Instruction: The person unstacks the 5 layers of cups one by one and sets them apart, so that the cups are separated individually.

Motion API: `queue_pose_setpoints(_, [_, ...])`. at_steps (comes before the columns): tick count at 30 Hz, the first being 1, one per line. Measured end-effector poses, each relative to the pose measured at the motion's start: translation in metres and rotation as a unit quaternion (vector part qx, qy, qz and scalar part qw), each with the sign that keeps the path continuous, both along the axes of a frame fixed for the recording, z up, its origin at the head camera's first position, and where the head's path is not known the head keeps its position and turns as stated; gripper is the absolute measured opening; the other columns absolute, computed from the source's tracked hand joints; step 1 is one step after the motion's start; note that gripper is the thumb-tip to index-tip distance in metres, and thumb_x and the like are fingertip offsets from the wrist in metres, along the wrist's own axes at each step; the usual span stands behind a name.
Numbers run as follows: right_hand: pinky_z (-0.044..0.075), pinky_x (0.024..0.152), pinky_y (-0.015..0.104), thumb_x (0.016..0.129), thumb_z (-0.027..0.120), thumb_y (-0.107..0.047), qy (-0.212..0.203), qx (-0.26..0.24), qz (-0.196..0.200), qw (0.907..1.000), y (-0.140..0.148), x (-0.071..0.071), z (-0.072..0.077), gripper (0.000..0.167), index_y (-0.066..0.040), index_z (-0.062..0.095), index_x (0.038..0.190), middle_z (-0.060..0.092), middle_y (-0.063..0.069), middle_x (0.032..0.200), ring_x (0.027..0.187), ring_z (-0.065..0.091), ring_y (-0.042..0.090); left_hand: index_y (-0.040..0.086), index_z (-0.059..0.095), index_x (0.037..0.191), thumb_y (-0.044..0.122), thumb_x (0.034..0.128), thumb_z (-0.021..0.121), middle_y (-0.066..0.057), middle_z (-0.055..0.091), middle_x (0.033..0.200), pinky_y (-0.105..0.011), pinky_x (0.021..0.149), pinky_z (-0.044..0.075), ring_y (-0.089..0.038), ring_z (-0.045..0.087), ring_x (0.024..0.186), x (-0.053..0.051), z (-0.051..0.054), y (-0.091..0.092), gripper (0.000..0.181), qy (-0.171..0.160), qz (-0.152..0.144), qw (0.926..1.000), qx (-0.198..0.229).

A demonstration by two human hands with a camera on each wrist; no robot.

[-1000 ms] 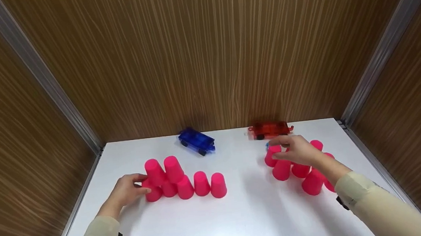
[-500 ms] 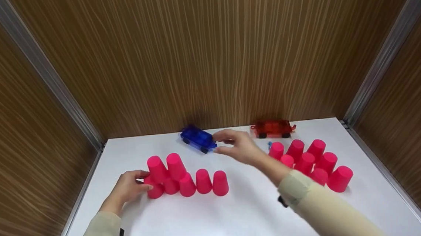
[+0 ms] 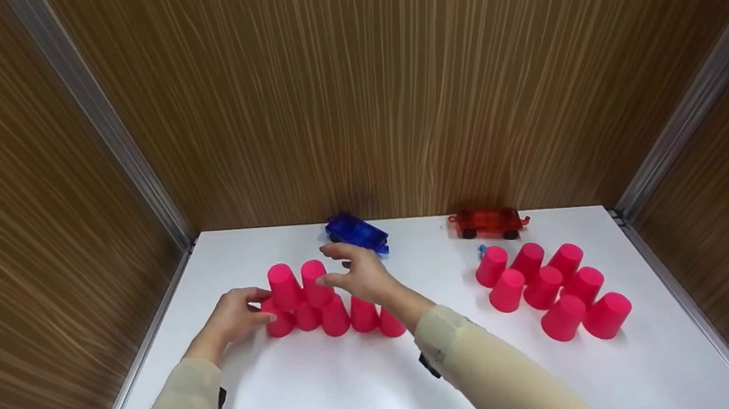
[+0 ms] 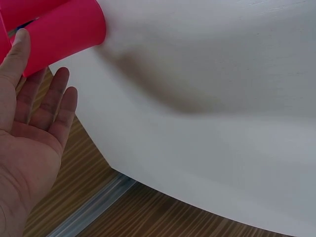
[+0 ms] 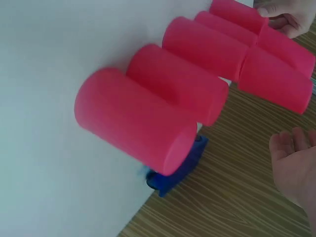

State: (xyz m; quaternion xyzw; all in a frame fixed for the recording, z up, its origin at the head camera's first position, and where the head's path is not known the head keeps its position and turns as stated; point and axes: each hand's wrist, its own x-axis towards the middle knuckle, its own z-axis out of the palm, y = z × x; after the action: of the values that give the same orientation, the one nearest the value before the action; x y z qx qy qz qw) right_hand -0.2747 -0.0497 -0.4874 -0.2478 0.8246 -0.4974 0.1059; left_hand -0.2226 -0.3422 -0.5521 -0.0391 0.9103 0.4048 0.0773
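Note:
On the white table several pink cups stand upside down in a row, with two more pink cups [image 3: 285,287] resting on the row's left part. My left hand [image 3: 234,316] holds the leftmost bottom cup [image 3: 279,323]; in the left wrist view its thumb [image 4: 19,49] lies on the cup and the other fingers spread loosely. My right hand [image 3: 366,275], holding nothing, hovers over the row beside the right upper cup [image 3: 314,278], thumb and fingers parted. In the right wrist view the right hand [image 5: 296,168] is apart from the cups.
Several more upturned pink cups [image 3: 543,288] stand in a group at the right. A translucent blue toy wagon [image 3: 357,232] and a red toy wagon [image 3: 488,223] sit near the wooden back wall [image 3: 396,99]. A small light-blue object [image 3: 482,251] peeks out behind the right group.
My right hand has travelled left, from the right-hand cup group past the blue wagon to the cup row. The left hand stays at the leftmost cup. The view has shifted slightly.

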Motion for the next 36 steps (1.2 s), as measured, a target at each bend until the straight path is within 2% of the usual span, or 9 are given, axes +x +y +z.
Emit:
queue_pose_setpoints(9, [0.049,0.112,0.041,0.091,0.086,-0.028,-0.023,-0.005,-0.007,0.9997,-0.016,-0.002,-0.014,0.064,-0.018,0.061,0.149,0.063,0.002,0.145,0.136,0.056,0.027,0.008,0.07,0.138,0.016,0.0887,0.089,-0.011,0.07,0.129,-0.045,0.098,0.059,-0.029,0.068,0.111,0.0,0.0,-0.001,0.054,-0.011,0.007,0.9999,0.004])
queue_pose_setpoints(14, [0.052,0.108,0.039,0.092,0.086,-0.026,-0.037,-0.02,-0.012,0.999,-0.016,-0.003,-0.018,0.058,-0.016,0.065,0.144,0.067,-0.002,0.134,0.128,0.061,0.024,0.006,0.071,0.136,0.015,0.088,0.089,-0.011,0.071,0.126,-0.045,0.097,0.059,-0.029,0.07,0.109,0.0,-0.001,-0.001,0.052,-0.001,0.001,1.0,0.008])
queue_pose_setpoints(18, [0.057,0.1,0.036,0.091,0.087,-0.027,-0.056,-0.036,-0.015,0.9976,-0.011,-0.003,-0.018,0.055,-0.019,0.067,0.141,0.069,-0.006,0.126,0.121,0.063,0.019,0.005,0.071,0.135,0.014,0.088,0.089,-0.012,0.072,0.126,-0.045,0.098,0.059,-0.028,0.07,0.108,0.0,-0.001,-0.001,0.051,0.003,0.001,0.9999,0.01])
queue_pose_setpoints(22, [0.059,0.096,0.034,0.091,0.087,-0.03,-0.06,-0.05,-0.017,0.9968,0.001,-0.003,-0.012,0.053,-0.022,0.067,0.14,0.068,-0.006,0.126,0.12,0.064,0.019,0.005,0.07,0.136,0.013,0.0883,0.089,-0.012,0.071,0.128,-0.046,0.098,0.059,-0.029,0.07,0.109,-0.001,-0.001,0.0,0.052,0.001,0.0,0.9999,0.01])
queue_pose_setpoints(27, [0.06,0.095,0.034,0.092,0.086,-0.032,-0.044,-0.058,-0.018,0.9972,0.027,-0.004,0.001,0.053,-0.02,0.066,0.139,0.068,-0.004,0.126,0.119,0.065,0.022,0.006,0.068,0.139,0.015,0.0889,0.088,-0.013,0.069,0.13,-0.046,0.099,0.058,-0.031,0.068,0.113,0.0,0.001,0.001,0.054,-0.009,0.001,0.9999,0.011])
queue_pose_setpoints(33, [0.061,0.094,0.036,0.093,0.085,-0.035,-0.011,-0.053,-0.014,0.9984,0.067,-0.007,0.017,0.051,-0.019,0.066,0.137,0.07,-0.002,0.125,0.118,0.067,0.024,0.007,0.067,0.141,0.017,0.0885,0.089,-0.012,0.068,0.133,-0.043,0.097,0.06,-0.031,0.067,0.116,0.002,0.0,-0.001,0.058,-0.021,0.009,0.9997,0.006])
queue_pose_setpoints(36, [0.061,0.094,0.037,0.092,0.086,-0.036,-0.001,-0.053,-0.018,0.9985,0.091,-0.006,0.024,0.051,-0.02,0.066,0.136,0.069,-0.002,0.125,0.119,0.067,0.025,0.005,0.066,0.142,0.018,0.0892,0.088,-0.014,0.067,0.134,-0.044,0.097,0.06,-0.032,0.067,0.116,0.001,0.0,-0.001,0.058,-0.017,0.001,0.9999,0.003])
